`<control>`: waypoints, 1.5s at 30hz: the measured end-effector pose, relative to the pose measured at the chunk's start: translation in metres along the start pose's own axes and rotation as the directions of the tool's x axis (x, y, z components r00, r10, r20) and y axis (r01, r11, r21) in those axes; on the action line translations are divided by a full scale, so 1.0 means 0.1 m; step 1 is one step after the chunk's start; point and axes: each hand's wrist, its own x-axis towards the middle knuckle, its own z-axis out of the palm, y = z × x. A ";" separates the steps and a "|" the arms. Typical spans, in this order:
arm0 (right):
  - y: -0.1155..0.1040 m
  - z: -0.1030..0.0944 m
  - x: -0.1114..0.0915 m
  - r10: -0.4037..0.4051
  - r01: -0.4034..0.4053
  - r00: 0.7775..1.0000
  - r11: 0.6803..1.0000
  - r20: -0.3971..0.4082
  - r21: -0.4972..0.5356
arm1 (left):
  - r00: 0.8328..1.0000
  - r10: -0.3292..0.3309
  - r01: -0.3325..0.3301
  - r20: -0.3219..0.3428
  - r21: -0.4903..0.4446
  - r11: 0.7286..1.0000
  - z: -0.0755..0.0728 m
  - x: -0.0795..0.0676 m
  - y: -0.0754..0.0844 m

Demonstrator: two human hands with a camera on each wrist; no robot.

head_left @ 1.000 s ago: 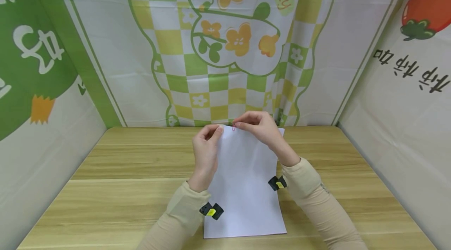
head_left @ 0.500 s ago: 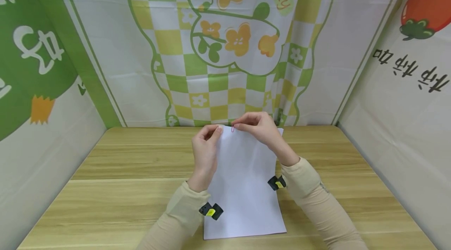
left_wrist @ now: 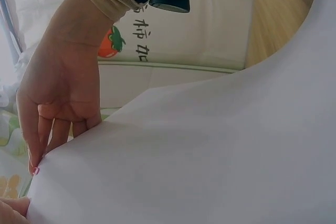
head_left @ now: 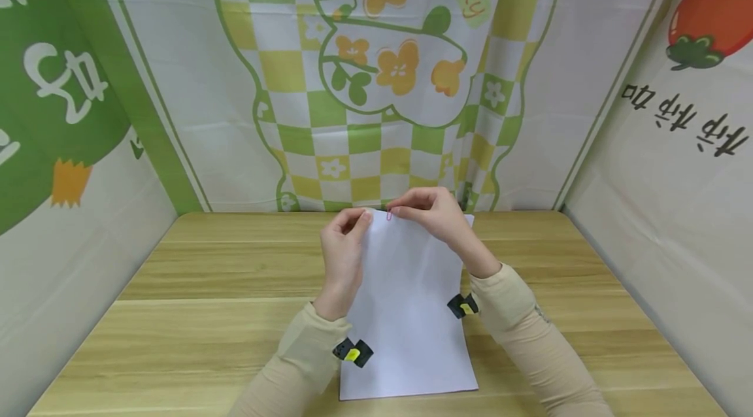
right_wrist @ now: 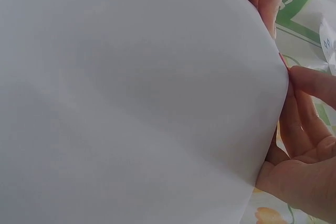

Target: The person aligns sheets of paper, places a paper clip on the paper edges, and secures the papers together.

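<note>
A white sheet of paper (head_left: 412, 312) stretches toward the back of the wooden table, its far end lifted and curved. My left hand (head_left: 344, 247) pinches the sheet's far left corner between thumb and fingers. Close beside it, my right hand (head_left: 435, 214) pinches a small pink paper clip (head_left: 389, 215) at the far edge, with the clip's looped end showing over the paper. In the left wrist view, the right fingertips meet at the paper clip (left_wrist: 36, 171) on the paper's edge. The right wrist view shows a sliver of the paper clip (right_wrist: 284, 60) by a fingertip; paper covers most of that view.
The wooden table (head_left: 223, 319) extends on both sides of the paper. A patterned curtain (head_left: 376, 142) hangs right behind its far edge, and printed fabric walls (head_left: 659, 208) close off the left and right sides.
The paper clip and my right fingertips have shifted very slightly left along the edge. My left hand stays at the corner, and the paper has barely moved.
</note>
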 end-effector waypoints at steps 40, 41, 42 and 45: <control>0.00 -0.03 0.00 0.012 -0.011 0.999 0.999 0.036 -0.044 | 1.000 -0.015 0.015 -0.006 -0.004 1.000 0.00 0.02 -0.02; 0.00 -0.03 0.00 0.013 -0.011 0.999 0.999 0.037 -0.045 | 1.000 -0.017 0.017 -0.007 -0.004 1.000 0.00 0.02 -0.02; 0.01 -0.03 0.01 0.015 -0.013 0.999 0.999 0.039 -0.045 | 1.000 -0.020 0.020 -0.009 -0.005 1.000 0.00 0.03 -0.02; 0.01 -0.04 0.02 0.020 -0.018 0.999 0.999 0.045 -0.049 | 0.999 -0.028 0.028 -0.016 -0.009 1.000 0.01 0.03 -0.02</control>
